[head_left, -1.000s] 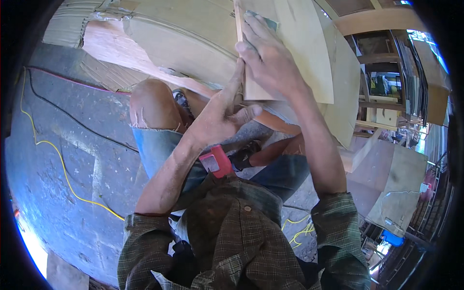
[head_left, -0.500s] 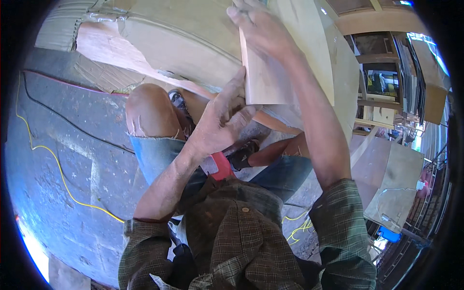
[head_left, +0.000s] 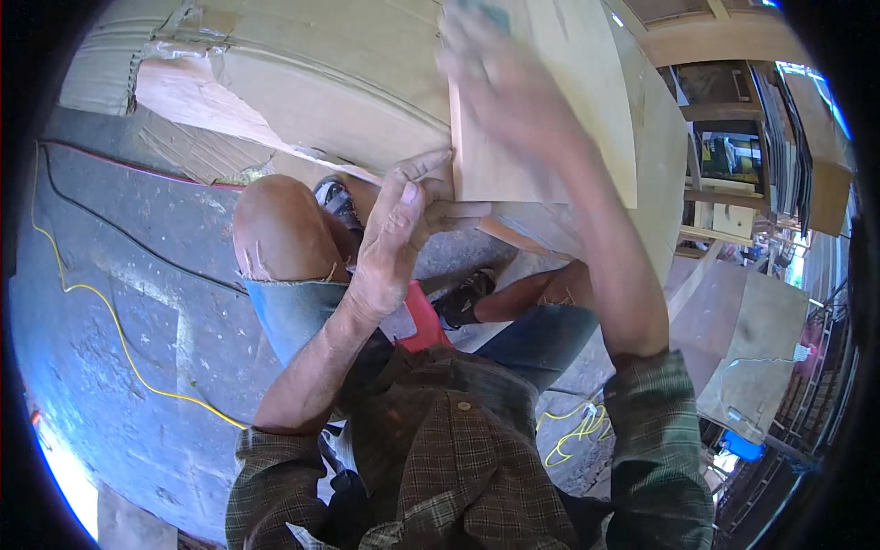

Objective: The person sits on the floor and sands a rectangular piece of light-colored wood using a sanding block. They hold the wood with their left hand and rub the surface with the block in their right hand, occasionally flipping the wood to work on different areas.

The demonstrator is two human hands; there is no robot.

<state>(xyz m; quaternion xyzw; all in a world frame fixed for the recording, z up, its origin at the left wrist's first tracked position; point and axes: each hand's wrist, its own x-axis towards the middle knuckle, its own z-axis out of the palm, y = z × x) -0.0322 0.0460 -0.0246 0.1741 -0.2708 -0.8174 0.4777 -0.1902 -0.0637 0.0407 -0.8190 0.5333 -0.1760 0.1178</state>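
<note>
A pale wooden board (head_left: 506, 180) lies on a cardboard-covered surface in front of me, its near corner pointing toward my lap. My left hand (head_left: 392, 234) is at that corner, fingers stretched out. One finger touches the board's left edge, others extend along or under its near edge, and the thumb stands clear of the wood. Over the left part of the board, my right hand (head_left: 522, 105) is smeared by motion. A small green-teal piece (head_left: 496, 16) shows just beyond its fingers; whether the hand holds it cannot be made out.
Torn cardboard (head_left: 321, 101) covers the work surface. A red seat (head_left: 423, 321) shows between my legs. A yellow cord (head_left: 115, 321) and a dark cable (head_left: 119, 225) cross the floor at left; more yellow cord (head_left: 579, 431) lies coiled at right. Stacked panels (head_left: 779, 137) stand at far right.
My left hand has turned, its thumb coming away from the board and its fingers reaching along the near edge. My right hand has shifted slightly and is more blurred.
</note>
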